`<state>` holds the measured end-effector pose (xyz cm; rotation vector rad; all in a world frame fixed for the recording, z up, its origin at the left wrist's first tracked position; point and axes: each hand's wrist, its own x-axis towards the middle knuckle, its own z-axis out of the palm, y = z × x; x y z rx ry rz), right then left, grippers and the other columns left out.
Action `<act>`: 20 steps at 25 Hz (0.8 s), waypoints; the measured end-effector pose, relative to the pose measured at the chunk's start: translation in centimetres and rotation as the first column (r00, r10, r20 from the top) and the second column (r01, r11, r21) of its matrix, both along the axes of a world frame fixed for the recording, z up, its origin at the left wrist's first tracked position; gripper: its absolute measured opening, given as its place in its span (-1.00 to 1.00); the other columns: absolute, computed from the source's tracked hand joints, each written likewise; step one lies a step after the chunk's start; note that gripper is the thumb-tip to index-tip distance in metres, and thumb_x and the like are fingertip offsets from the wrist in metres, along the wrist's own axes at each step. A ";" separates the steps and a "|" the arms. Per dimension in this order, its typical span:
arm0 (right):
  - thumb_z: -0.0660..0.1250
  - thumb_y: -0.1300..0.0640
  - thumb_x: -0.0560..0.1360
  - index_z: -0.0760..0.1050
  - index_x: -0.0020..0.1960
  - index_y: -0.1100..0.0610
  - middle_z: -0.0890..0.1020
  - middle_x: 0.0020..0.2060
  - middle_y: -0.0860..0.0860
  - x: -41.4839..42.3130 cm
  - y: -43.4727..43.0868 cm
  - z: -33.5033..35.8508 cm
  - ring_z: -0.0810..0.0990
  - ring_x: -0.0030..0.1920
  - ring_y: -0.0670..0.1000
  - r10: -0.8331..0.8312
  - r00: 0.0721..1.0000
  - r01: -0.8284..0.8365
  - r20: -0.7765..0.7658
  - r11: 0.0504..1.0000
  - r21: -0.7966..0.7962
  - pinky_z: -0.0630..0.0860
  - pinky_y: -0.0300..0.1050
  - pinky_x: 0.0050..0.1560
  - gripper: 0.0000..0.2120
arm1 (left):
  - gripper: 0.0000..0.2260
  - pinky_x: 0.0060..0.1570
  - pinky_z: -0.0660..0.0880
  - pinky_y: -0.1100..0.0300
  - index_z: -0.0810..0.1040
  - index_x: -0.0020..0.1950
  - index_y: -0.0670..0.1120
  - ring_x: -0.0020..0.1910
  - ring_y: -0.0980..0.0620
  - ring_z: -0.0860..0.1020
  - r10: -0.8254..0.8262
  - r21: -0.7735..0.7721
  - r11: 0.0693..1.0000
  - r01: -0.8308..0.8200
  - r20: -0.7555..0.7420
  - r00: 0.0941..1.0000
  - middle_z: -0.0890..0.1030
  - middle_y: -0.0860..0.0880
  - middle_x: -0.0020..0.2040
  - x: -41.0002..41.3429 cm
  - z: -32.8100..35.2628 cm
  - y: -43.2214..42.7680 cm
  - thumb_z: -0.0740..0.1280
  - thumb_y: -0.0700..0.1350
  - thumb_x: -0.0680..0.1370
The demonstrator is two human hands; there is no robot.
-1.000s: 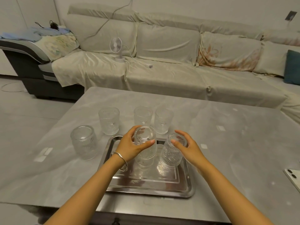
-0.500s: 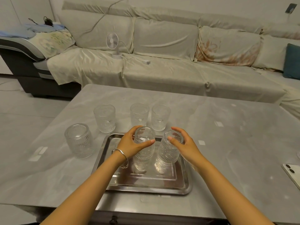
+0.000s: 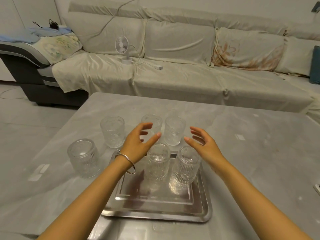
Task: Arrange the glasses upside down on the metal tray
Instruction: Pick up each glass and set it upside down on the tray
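Two ribbed glasses point(image 3: 157, 163) stand upside down, long axes vertical, on the metal tray point(image 3: 155, 212). Above them, left hand point(image 3: 136, 144) and right hand point(image 3: 205, 146) hover with fingers spread open, holding nothing.

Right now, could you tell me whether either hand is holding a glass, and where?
Nothing is held: the left hand and right hand hover open.

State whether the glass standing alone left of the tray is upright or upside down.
Upside down: the lone glass shows its closed base on top, standing on the table.
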<state>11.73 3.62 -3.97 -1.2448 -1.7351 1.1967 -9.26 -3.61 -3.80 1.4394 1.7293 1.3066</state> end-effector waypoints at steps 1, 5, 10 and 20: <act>0.41 0.00 0.42 0.34 0.37 -0.01 0.43 0.35 -0.02 -0.4 1.0 0.4 0.40 0.29 -0.04 -0.003 1.000 0.003 0.004 1.000 0.012 0.37 -0.02 0.33 -0.45 | -0.54 0.13 0.43 0.16 0.38 0.30 -0.02 0.20 0.03 0.46 0.044 0.046 0.998 -0.044 0.004 0.999 0.48 0.00 0.29 -0.6 0.4 0.9 0.35 0.05 0.44; 0.48 -0.01 0.36 0.23 0.43 -0.03 0.30 0.45 -0.02 -2.4 5.0 0.4 0.29 0.41 0.03 0.082 0.989 -0.078 0.122 0.996 -0.040 0.33 -0.03 0.31 -0.28 | -0.50 0.21 0.38 0.08 0.28 0.38 -0.07 0.35 -0.09 0.38 0.131 -0.059 0.990 -0.128 0.038 0.991 0.35 -0.07 0.42 -2.3 -0.8 4.6 0.31 0.01 0.48; 0.51 0.00 0.32 0.13 0.47 -0.02 0.22 0.48 0.03 -4.6 7.7 -1.3 0.24 0.45 0.05 0.130 0.964 -0.136 0.234 0.991 0.012 0.25 -0.08 0.35 -0.15 | -0.37 0.24 0.34 0.08 0.15 0.45 -0.08 0.40 -0.11 0.31 0.149 -0.134 0.982 -0.132 0.123 0.981 0.25 -0.07 0.48 -2.9 -3.5 7.0 0.34 0.00 0.47; 0.55 -0.02 0.26 0.35 0.34 -0.04 0.49 0.17 0.01 -4.0 6.6 1.1 0.53 0.12 0.01 -0.092 0.989 0.071 0.118 0.983 0.168 0.47 -0.14 0.05 -0.29 | -0.49 0.28 0.27 0.13 0.24 0.40 -0.03 0.39 -0.01 0.29 0.154 -0.047 0.988 -0.150 0.091 0.984 0.31 -0.03 0.44 -2.6 -2.6 6.0 0.29 0.02 0.49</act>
